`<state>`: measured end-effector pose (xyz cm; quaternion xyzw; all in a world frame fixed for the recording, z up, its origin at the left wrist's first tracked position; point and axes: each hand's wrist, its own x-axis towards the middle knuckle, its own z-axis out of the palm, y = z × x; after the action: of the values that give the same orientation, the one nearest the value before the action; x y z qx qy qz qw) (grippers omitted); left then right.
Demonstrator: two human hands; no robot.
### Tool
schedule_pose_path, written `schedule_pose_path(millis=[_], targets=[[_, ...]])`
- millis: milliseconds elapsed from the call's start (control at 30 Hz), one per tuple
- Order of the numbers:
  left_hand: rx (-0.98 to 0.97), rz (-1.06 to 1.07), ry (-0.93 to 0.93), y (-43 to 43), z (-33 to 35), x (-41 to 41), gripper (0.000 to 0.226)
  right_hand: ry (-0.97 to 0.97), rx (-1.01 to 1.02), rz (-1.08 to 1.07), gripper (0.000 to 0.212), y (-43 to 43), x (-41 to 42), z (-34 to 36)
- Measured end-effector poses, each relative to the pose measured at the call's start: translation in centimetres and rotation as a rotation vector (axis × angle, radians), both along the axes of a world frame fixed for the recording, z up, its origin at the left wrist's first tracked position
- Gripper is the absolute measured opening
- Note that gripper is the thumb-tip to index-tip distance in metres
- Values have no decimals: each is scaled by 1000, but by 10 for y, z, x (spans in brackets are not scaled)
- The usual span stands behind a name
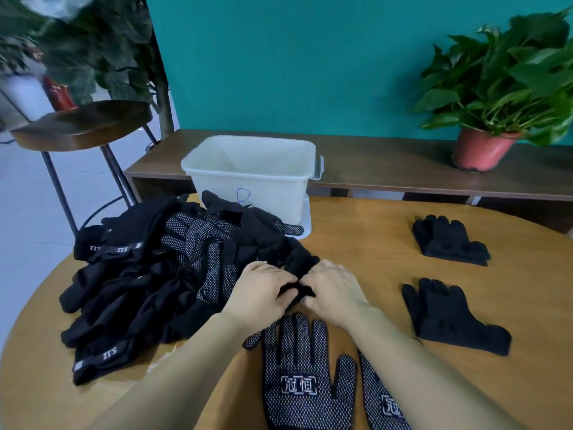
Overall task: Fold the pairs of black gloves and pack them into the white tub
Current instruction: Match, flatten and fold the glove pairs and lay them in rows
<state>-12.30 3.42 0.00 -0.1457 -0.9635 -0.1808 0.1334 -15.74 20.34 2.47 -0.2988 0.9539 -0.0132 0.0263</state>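
A big heap of black gloves (161, 274) covers the left of the round wooden table (372, 262). At the heap's right edge my left hand (263, 293) and my right hand (335, 290) both pinch one black glove (298, 290) between them. Below my hands lies a dotted glove (297, 377) palm up, with a second dotted glove (381, 398) partly under my right forearm. The white tub (251, 178), marked with a blue letter, stands behind the heap; nothing shows inside it. Two folded black pairs lie at the right, one far (449, 240), one near (452, 318).
A potted green plant (496, 97) stands on a low wooden shelf (387, 166) along the teal wall behind the table. A wooden stool (83, 125) on thin metal legs stands at the back left. Bare tabletop lies between my hands and the folded pairs.
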Motion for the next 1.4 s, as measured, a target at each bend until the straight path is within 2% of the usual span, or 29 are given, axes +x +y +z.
schedule_pose_path(millis=[133, 200, 300, 433, 500, 567, 600, 667, 700, 800, 933, 1000, 1067, 1200, 1400], targets=[[-21, 47, -34, 1, -9, -12, 69, 1, -54, -27, 33, -2, -14, -6], [-44, 56, -12, 1, -12, -15, 63, 4, -81, -48, 34, -1, -17, -8], [1, 80, 62, 1, 0, -20, 38, 45, -210, -77, 28, -1, -19, 3], [415, 81, -3, -1, 55, -20, 33, 81, -465, -159, 18, -5, -29, 48], [689, 108, -97, 0, 92, -20, 23, -38, -762, -188, 22, -5, -33, 81], [990, 136, -269, -1, 129, -18, 17, -276, -1078, -140, 22, -1, -30, 116], [1106, 127, -361, -3, 146, -17, 18, -383, -1127, -112, 22, 3, -27, 132], [1213, 77, -480, -5, 171, -12, 27, -496, -1029, -69, 15, 10, -20, 157], [1215, 47, -513, -5, 180, -9, 30, -529, -966, -61, 5, 13, -14, 166], [1171, -28, -557, -1, 192, 5, 33, -548, -936, -101, 20, 22, 3, 181], [1021, -37, -624, 12, 193, 27, 28, -604, -936, -219, 15, 39, 25, 182], [1019, -58, -677, 22, 193, 37, 28, -639, -1000, -250, 15, 52, 34, 181], [1049, -105, -701, 33, 193, 44, 38, -667, -1097, -252, 12, 66, 42, 183], [1046, -136, -750, 55, 184, 49, 48, -680, -1100, -281, 13, 92, 52, 179], [1000, -134, -833, 86, 164, 36, 35, -706, -1099, -373, 16, 123, 49, 153]])
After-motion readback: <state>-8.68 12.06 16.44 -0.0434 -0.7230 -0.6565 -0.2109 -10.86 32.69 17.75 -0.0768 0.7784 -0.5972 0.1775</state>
